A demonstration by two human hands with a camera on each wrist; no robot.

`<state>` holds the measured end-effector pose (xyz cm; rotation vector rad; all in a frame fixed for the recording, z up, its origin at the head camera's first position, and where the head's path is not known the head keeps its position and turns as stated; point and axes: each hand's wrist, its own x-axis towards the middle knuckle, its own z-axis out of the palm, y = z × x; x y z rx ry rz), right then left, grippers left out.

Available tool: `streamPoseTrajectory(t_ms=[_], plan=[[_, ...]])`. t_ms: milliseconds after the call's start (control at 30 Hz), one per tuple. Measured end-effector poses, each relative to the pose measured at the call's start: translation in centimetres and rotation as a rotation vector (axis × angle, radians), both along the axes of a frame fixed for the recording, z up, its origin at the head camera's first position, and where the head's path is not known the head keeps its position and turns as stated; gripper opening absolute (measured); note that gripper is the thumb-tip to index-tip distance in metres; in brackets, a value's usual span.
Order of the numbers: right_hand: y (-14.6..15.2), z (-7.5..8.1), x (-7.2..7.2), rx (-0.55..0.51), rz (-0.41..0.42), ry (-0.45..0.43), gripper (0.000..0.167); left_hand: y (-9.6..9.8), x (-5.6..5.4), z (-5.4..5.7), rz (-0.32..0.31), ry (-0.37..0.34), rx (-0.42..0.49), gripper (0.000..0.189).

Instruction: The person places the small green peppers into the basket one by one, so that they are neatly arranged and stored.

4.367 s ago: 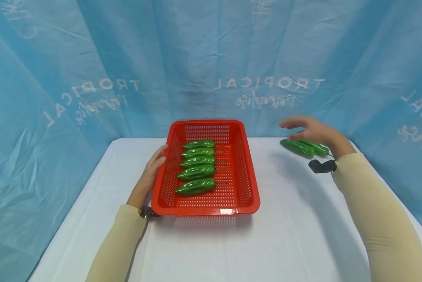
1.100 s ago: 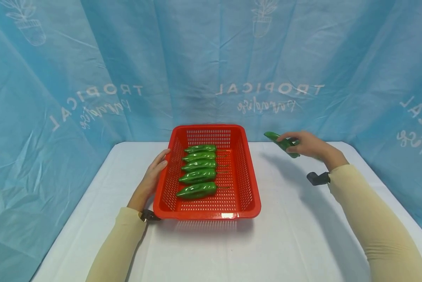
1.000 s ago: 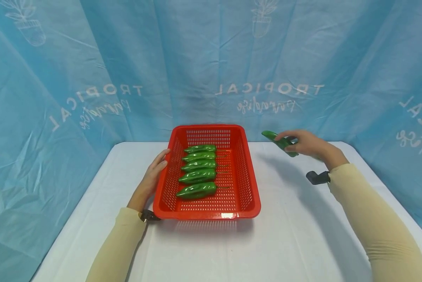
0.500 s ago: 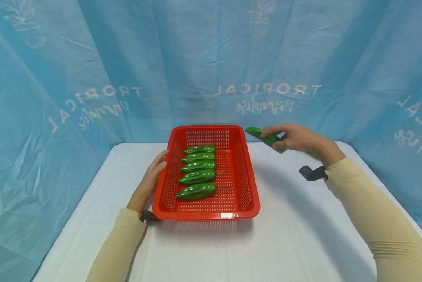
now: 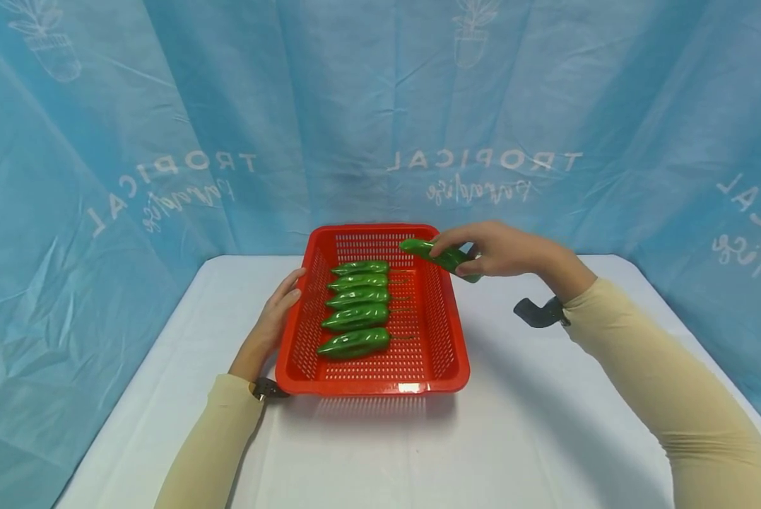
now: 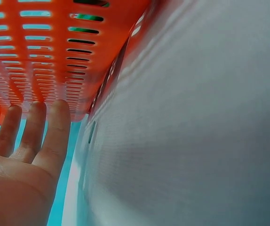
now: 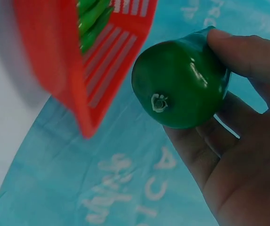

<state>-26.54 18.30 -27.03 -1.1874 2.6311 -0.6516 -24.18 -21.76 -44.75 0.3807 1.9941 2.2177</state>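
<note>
A red plastic basket with slotted walls sits mid-table. Several green chili peppers lie in it in a row, stems to the right. My left hand rests against the basket's left side; in the left wrist view its straight fingers touch the slotted wall. My right hand pinches a green pepper between thumb and fingers, above the basket's far right rim. The right wrist view shows this pepper stem end first, with just a pale stub where the stem would be.
A white cloth covers the table. Blue curtains with pale lettering hang close behind its far edge and along both sides. A black wrist device juts out below the right wrist.
My right hand has picked up a pepper from the table's far right and carried it left to the basket's rim. My left hand stays at the basket's side.
</note>
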Motion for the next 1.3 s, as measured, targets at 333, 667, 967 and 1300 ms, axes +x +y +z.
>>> streamPoseTrajectory(t_ms=[333, 667, 967, 1300], plan=[[-5.0, 0.8, 2.0, -0.021, 0.198, -0.074, 0.042, 0.0, -0.2, -0.1, 0.002, 0.002, 0.015, 0.053], [-9.6, -1.1, 2.9, 0.001, 0.412, -0.140, 0.042, -0.1, -0.3, -0.2, -0.005, 0.024, 0.014, 0.051], [-11.3, -3.0, 2.6, 0.050, 0.429, -0.228, 0.045, -0.5, -0.5, 0.0, -0.002, 0.033, -0.026, 0.052], [-12.7, -5.7, 2.2, 0.159, 0.356, -0.302, 0.046, -0.4, -0.7, -0.2, 0.011, 0.021, -0.034, 0.053]])
